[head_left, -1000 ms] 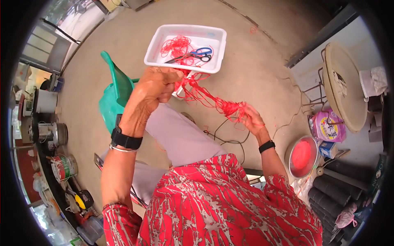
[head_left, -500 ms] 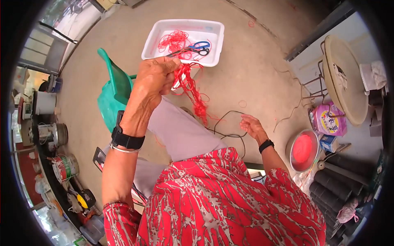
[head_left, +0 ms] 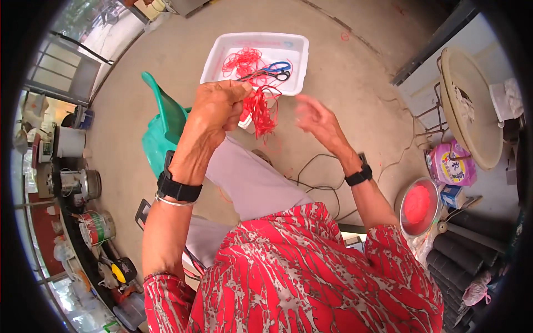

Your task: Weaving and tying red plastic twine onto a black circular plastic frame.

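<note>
My left hand (head_left: 219, 106) is closed, its thumb and fingers pinching a tangled bunch of red string (head_left: 260, 114). The loose strands hang down just right of the fingers, above my knee. My right hand (head_left: 325, 126) is raised to the right of the bunch, apart from it. Its fingers are blurred by motion but look stretched and apart, with nothing visible in them. Beyond the hands stands a white plastic tray (head_left: 302, 72). Inside lie a heap of red string (head_left: 243, 61) and scissors (head_left: 280, 67) with blue and black handles.
A green plastic chair (head_left: 161, 130) stands at the left. On the right are a metal bowl (head_left: 404, 222) with red contents, a purple bag (head_left: 451, 161) and a large round board (head_left: 463, 111). A dark cable (head_left: 316, 186) lies on the floor. Pots line the left side.
My right hand has risen and moved left toward the tray, near the bunch. The hanging red strands have become shorter and more gathered. My left hand still grips the bunch.
</note>
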A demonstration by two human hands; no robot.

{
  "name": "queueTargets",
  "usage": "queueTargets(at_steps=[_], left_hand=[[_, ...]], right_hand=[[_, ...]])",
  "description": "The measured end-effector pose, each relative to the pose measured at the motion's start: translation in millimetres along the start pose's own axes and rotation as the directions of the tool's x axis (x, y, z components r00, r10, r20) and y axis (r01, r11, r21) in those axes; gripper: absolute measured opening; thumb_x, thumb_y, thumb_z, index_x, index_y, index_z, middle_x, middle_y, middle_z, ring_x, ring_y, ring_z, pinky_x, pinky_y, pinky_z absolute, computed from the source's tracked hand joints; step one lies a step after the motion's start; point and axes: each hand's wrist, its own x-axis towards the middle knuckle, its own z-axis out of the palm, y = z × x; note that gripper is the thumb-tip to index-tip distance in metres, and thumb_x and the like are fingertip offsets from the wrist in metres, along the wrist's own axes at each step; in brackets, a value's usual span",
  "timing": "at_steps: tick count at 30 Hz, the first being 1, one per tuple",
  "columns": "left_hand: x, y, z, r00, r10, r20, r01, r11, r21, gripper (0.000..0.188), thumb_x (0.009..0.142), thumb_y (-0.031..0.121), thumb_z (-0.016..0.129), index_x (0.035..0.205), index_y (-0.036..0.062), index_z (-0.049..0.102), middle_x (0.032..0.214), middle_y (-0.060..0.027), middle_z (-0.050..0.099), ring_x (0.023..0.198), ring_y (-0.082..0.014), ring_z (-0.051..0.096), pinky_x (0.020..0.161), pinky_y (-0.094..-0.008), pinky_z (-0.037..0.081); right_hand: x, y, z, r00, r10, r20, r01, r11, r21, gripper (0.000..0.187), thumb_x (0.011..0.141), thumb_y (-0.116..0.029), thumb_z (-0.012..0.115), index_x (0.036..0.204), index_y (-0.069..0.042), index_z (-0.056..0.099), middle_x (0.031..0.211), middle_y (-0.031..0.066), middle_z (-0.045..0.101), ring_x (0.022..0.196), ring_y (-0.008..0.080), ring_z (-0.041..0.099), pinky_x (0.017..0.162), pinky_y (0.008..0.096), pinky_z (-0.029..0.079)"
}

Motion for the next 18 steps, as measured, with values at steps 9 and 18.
queueTargets(at_steps=[9, 18], left_hand=[[5, -5, -3, 0.999, -0.048, 0.025, 0.048, 0.999, -0.008, 0.016, 0.089, 0.017, 0.062, 0.086, 0.0009, 0.062, 0.051, 0.0073, 0.032, 0.041, -0.0049, 0.022, 0.040, -0.0234, 0.014], [14, -15, 3, 0.990, -0.084, 0.112, 0.076, 0.994, 0.081, 0.014, 0.086, 0.016, 0.067, 0.087, 0.0022, 0.064, 0.052, 0.0088, 0.036, 0.042, -0.0034, 0.023, 0.040, -0.0230, 0.014]], right_hand=[[45, -43, 9, 0.960, -0.199, 0.198, 0.220, 0.971, -0.089, 0.014, 0.080, -0.010, 0.066, 0.091, -0.002, 0.068, 0.070, -0.0007, 0.062, 0.069, 0.0073, 0.056, 0.061, 0.0224, 0.045], [43, -76, -25, 0.971, -0.223, 0.090, 0.223, 0.975, 0.005, 0.019, 0.085, -0.016, 0.068, 0.096, -0.001, 0.067, 0.084, 0.0026, 0.067, 0.077, 0.0084, 0.061, 0.071, 0.0240, 0.050]])
